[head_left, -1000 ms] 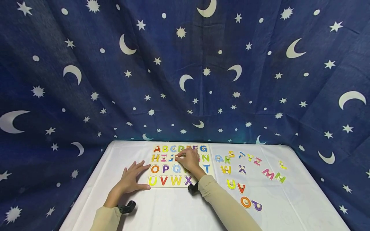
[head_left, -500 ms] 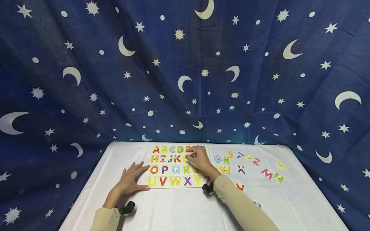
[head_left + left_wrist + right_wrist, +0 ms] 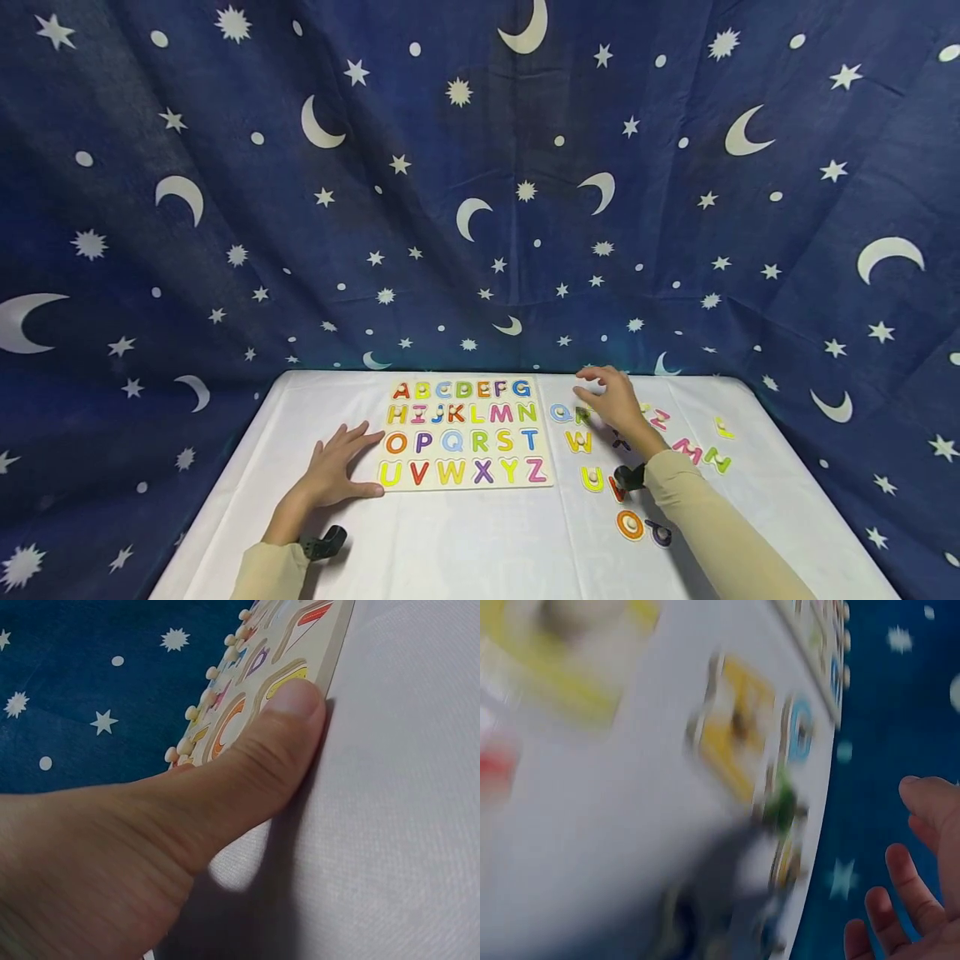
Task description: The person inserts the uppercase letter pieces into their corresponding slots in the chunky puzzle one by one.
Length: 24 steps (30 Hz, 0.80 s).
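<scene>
- Lower left: board (image 3: 544, 455) is being touched by the widely spread left hand (image 3: 332, 473).
- Lower right: knocks to letters (image 3: 579, 442) are perhaps being risked by the close, loose-fingered, empty right hand (image 3: 615, 406).

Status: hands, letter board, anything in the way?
Left hand at letter board edge. Right hand empty, near loose letters. A to K seated. Right arm hides some.

One letter board (image 3: 542, 451) bears eleven knobbed letters (image 3: 464, 390) and fifteen bare recesses (image 3: 505, 441). Right of the board, at least thirteen loose letters (image 3: 630, 525) show. Two hands flank it: left hand (image 3: 331, 469), right hand (image 3: 619, 408).
</scene>
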Each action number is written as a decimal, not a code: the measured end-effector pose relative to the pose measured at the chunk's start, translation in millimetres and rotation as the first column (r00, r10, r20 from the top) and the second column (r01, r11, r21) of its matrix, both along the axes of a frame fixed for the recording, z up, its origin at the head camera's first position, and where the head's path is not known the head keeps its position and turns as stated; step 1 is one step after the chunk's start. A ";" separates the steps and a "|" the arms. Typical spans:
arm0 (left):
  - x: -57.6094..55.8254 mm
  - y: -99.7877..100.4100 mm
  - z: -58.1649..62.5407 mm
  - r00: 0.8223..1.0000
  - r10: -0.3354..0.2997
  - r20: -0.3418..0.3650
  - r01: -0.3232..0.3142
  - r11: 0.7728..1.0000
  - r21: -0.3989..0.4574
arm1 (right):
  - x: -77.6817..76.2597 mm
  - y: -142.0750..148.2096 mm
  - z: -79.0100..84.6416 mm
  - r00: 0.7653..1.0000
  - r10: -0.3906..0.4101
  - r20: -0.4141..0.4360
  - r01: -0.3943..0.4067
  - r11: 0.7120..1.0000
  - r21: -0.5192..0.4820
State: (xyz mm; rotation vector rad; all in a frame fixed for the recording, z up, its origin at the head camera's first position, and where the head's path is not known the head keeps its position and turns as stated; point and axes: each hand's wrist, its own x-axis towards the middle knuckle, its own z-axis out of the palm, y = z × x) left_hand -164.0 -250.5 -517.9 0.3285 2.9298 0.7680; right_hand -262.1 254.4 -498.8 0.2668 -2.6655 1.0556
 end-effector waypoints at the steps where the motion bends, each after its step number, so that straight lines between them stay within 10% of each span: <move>1: 0.3 -0.5 -0.2 1.000 0.000 -0.002 0.000 1.000 -0.001 | -0.1 9.2 0.2 1.000 -0.007 -0.004 0.007 1.000 0.002; 24: 0.9 2.2 4.2 1.000 0.003 0.005 -0.003 1.000 -0.015 | 51.9 183.5 -7.3 0.936 -0.285 0.207 0.271 0.958 0.093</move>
